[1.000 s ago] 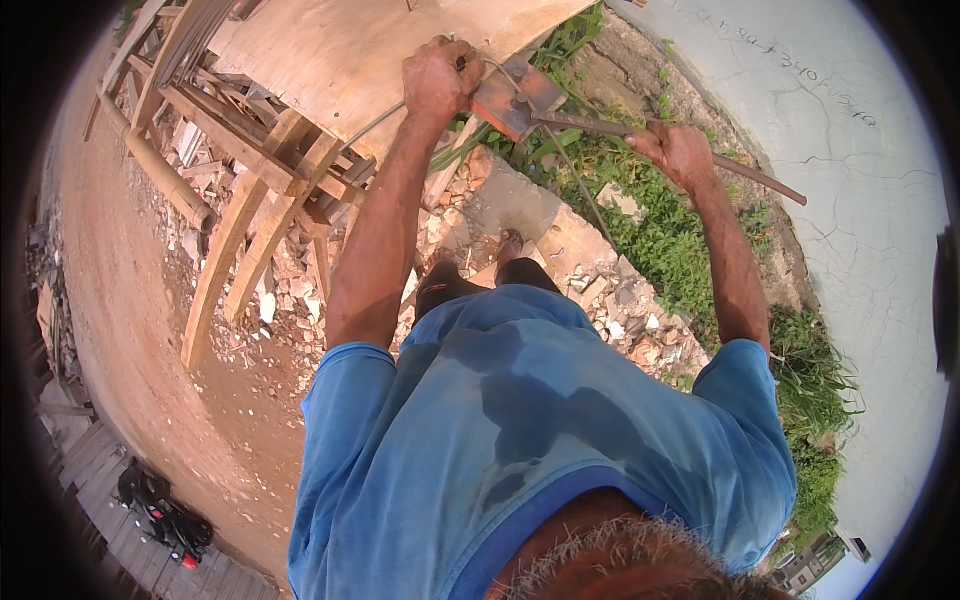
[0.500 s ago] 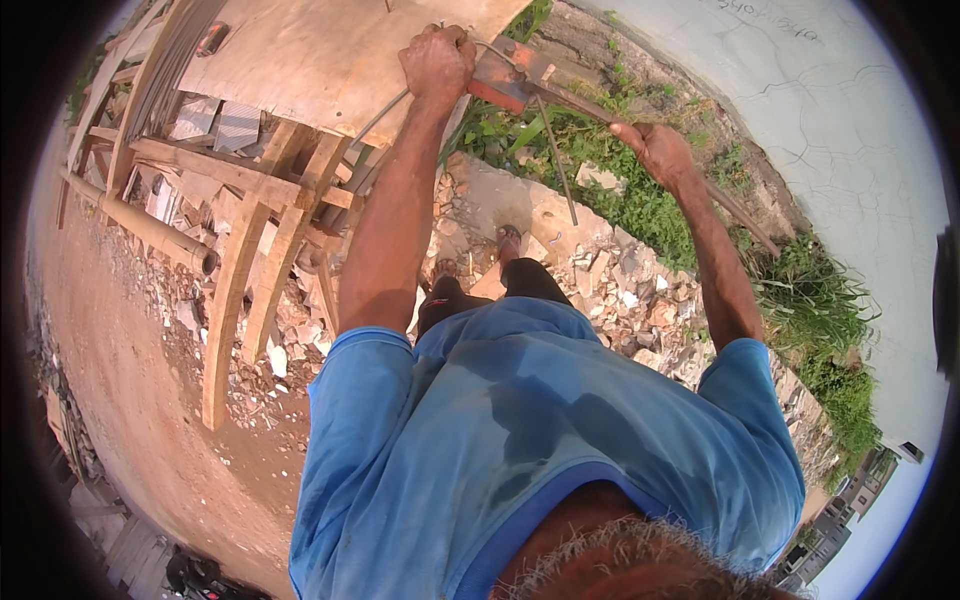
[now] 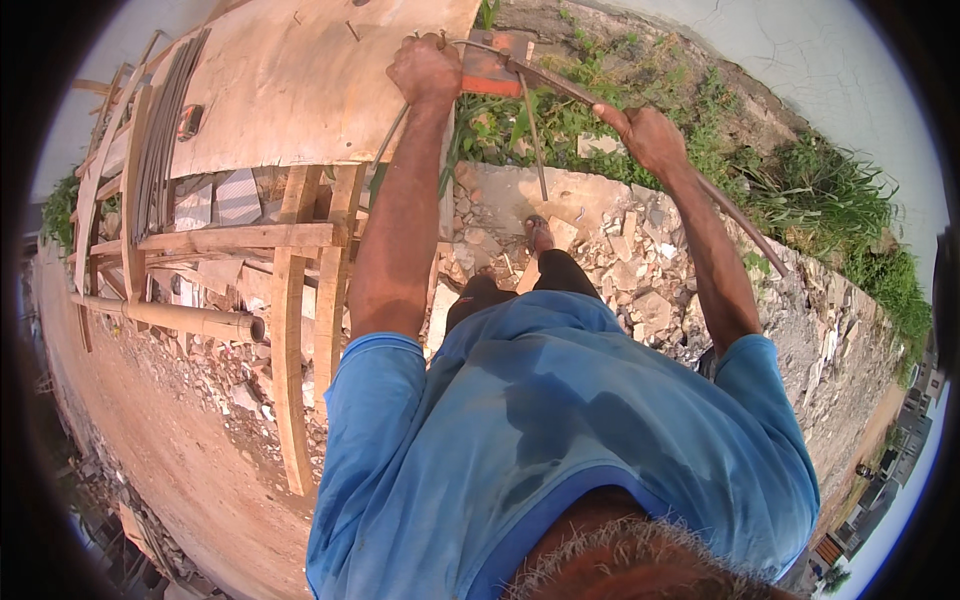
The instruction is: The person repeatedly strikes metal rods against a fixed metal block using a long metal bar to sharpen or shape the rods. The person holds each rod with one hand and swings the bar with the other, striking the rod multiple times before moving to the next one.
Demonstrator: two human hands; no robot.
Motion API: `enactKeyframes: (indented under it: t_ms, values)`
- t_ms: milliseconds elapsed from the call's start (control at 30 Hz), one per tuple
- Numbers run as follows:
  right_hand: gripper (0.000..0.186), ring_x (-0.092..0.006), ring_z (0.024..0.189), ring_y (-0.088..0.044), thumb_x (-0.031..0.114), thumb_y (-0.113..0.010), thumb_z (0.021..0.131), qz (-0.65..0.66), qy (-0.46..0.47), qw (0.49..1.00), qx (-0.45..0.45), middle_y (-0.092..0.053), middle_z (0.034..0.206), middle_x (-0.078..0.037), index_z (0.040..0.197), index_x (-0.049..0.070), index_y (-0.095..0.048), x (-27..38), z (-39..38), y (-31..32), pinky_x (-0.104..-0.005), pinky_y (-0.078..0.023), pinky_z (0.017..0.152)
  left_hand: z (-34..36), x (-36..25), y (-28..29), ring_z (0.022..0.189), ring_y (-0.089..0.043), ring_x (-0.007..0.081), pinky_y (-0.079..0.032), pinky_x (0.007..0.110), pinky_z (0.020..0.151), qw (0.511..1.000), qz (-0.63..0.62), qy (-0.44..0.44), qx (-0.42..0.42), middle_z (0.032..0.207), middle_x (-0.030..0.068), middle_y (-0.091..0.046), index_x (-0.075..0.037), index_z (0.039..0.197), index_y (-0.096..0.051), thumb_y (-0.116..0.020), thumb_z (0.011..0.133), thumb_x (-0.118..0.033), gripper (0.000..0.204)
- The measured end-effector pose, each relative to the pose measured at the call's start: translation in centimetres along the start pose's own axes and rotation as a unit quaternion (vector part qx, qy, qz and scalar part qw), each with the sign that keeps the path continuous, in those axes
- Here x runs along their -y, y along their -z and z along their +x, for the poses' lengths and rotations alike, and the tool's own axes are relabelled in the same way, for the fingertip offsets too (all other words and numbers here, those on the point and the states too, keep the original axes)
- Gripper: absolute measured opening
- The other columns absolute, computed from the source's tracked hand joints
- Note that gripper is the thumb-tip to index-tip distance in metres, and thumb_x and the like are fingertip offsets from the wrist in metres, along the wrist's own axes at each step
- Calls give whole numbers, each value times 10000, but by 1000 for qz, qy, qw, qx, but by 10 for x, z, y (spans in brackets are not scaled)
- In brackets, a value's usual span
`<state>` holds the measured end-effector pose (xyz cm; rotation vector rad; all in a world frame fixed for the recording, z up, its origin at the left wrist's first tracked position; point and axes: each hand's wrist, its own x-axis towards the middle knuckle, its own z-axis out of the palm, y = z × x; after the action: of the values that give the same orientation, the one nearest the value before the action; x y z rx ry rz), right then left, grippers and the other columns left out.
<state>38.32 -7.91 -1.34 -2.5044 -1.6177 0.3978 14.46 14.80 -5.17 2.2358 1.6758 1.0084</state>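
At the top centre of the head view my left hand (image 3: 424, 72) is closed round a thin metal rod (image 3: 388, 140), beside an orange metal bending tool (image 3: 490, 83) at the plywood's edge. Another thin rod (image 3: 535, 150) hangs from that tool. To the right, my right hand (image 3: 645, 140) grips a long steel bar (image 3: 742, 228) running from the tool diagonally down past my forearm. Part of the bar is hidden behind that hand.
A plywood top (image 3: 265, 85) rests on timber framing (image 3: 290, 350), with long dark strips (image 3: 160, 150), a tape measure (image 3: 189, 122) and a bamboo pole (image 3: 180, 315) at left. Broken rubble (image 3: 645, 280) lies around my feet, weeds (image 3: 820, 200) along a pale wall (image 3: 780, 60).
The view has turned, so the plywood and framing sit differently. The long bar slopes more steeply downward, with my right hand still on it. My left hand keeps its hold beside the tool.
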Motion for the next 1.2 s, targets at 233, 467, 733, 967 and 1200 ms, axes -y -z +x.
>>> enactKeyframes:
  t_ms: [233,467,733,967,1200]
  values:
    - [847,-235,531,-573,812,-311,895,-47,-22,996,-72,-563,582,-92,822,48,-672,23,-28,-5,-452,-477,523,1,4,4,1022,-619,345,-445,504,887,999,-10,-32,37,1064,163,-644,-86,947,-752,-605,832,-247,246]
    - [817,-335,688,-650,729,-359,943,33,-15,998,53,-600,651,-179,1080,-13,-672,-50,-73,38,-490,-498,654,5,12,15,949,-647,356,-486,496,838,995,-48,-68,56,987,177,-663,-130,939,-753,-596,847,-204,195]
    - [737,-369,680,-673,710,-412,931,-122,-139,976,-116,-647,663,-189,1051,38,-692,-152,-176,32,-479,-506,631,10,32,32,889,-645,386,-509,485,802,970,-132,-190,76,931,207,-662,-84,932,-735,-581,850,-206,212]
    - [689,-404,639,-642,696,-429,929,-134,-177,967,-128,-605,596,-188,903,54,-677,-123,-205,16,-487,-493,597,5,30,45,870,-642,390,-501,479,803,973,-139,-169,71,893,212,-665,-55,967,-728,-566,868,-215,248]
    - [728,-413,674,-656,718,-398,930,-105,-265,950,-124,-625,621,-186,878,44,-669,-59,-259,-8,-489,-492,613,9,34,43,949,-663,359,-500,393,853,940,-254,-202,110,988,194,-710,-26,1024,-715,-567,906,-215,268]
